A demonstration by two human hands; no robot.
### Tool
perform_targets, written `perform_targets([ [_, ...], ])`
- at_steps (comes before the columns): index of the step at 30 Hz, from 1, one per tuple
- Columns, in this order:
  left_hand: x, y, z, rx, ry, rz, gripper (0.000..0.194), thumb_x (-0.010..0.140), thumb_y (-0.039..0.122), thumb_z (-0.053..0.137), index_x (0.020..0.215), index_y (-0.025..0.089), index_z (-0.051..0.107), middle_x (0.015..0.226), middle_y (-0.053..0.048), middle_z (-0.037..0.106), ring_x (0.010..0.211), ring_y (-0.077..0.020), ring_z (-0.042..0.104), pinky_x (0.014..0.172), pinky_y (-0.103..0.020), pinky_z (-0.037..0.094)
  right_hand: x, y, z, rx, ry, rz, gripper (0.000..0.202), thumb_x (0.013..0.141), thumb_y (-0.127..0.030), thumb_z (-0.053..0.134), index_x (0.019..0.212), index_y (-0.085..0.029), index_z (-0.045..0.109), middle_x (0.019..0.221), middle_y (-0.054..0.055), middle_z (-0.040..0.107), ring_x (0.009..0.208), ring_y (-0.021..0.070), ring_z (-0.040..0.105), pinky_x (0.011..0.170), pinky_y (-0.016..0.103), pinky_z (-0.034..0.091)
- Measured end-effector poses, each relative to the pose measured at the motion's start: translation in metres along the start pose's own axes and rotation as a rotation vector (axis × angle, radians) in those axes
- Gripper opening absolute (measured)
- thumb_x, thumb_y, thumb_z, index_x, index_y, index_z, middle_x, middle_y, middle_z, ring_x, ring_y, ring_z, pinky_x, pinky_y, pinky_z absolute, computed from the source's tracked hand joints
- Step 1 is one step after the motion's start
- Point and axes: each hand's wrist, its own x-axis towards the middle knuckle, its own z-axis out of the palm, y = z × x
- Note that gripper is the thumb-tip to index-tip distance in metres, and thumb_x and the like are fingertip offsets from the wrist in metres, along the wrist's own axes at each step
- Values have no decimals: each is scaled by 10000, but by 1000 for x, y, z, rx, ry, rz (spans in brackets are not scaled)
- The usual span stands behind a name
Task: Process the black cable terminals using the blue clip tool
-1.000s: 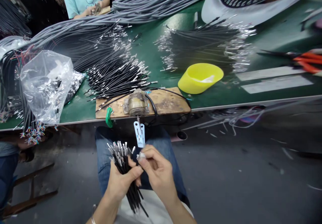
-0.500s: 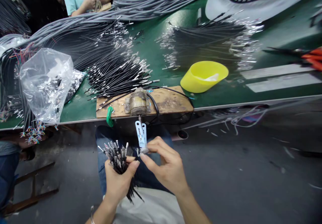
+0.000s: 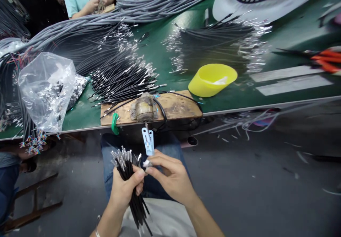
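Yellow cup point(image 3: 199, 85), white scrap point(image 3: 220, 81) inside, left hand point(image 3: 124, 186) gripping cables point(image 3: 136, 208), right hand point(image 3: 172, 180) pinching wad point(image 3: 147, 163)

From the head camera I observe the left hand point(image 3: 123, 189) gripping a bundle of black cables point(image 3: 137, 210) and the right hand point(image 3: 174, 180) pinching a whitish piece point(image 3: 146, 163) near a blue clip point(image 3: 148, 145).

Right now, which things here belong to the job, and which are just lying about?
Apparently in the job:
black cables, in the left hand
small whitish piece, pinched in the right hand

Seemingly just lying about:
orange-handled tool
white strips
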Motion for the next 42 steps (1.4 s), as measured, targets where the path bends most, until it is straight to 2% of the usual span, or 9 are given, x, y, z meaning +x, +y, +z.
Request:
perform_targets([
  [7,8,2,-3,66,-20,47,430,531,533,776,537,129,629,426,24,429,374,-58,354,385,-229,277,2,5,2,480,-189,377,424,685,-580,661,603,-173,576,572,-12,486,528,121,432,514,253,368],
  [10,9,3,-3,105,-1,91,375,517,471,799,519,128,649,449,9,464,420,-81,397,429,-247,342,9,7,-6,541,-272,542,418,622,-544,724,573,-161,564,541,-30,458,503,100,387,494,236,319],
  [12,8,2,-4,128,38,131,299,531,393,810,532,132,663,494,-6,529,481,-110,472,506,-265,414,18,7,-12,476,-242,594,399,608,-516,742,577,-155,577,525,-34,468,494,96,386,496,234,312],
  [18,-2,7,-8,211,165,264,106,605,232,779,614,154,707,645,-34,644,650,-177,594,689,-317,487,54,-6,-11,211,75,405,480,646,-615,660,535,-151,608,510,-18,504,504,104,412,488,240,321],
  [23,-1,17,-4,245,216,357,86,623,242,775,626,179,716,667,-30,637,649,-174,592,686,-315,494,64,-15,7,313,43,412,517,658,-651,626,541,-148,647,473,8,552,457,119,471,444,244,366],
  [30,18,19,-1,294,158,356,165,650,330,761,608,176,719,614,-48,654,591,-188,598,623,-327,513,61,-16,14,609,72,482,443,620,-585,711,559,-148,665,510,22,611,480,130,542,473,240,426],
  [34,30,8,-10,343,68,296,246,571,400,789,526,171,710,500,-58,642,476,-193,585,491,-322,516,56,-5,13,801,84,573,442,611,-588,723,616,-148,688,525,20,623,499,135,556,501,248,434],
  [39,31,-15,-14,343,209,340,283,572,444,764,569,164,724,601,-84,672,598,-232,633,614,-374,540,38,22,2,937,139,728,453,582,-613,726,623,-164,683,519,-12,592,455,100,490,468,225,392],
  [42,28,-26,-12,292,229,258,302,512,444,800,449,180,668,510,-72,631,484,-193,586,478,-319,509,23,25,-6,832,229,709,440,578,-591,744,597,-159,661,539,-14,577,463,81,450,465,209,364],
])
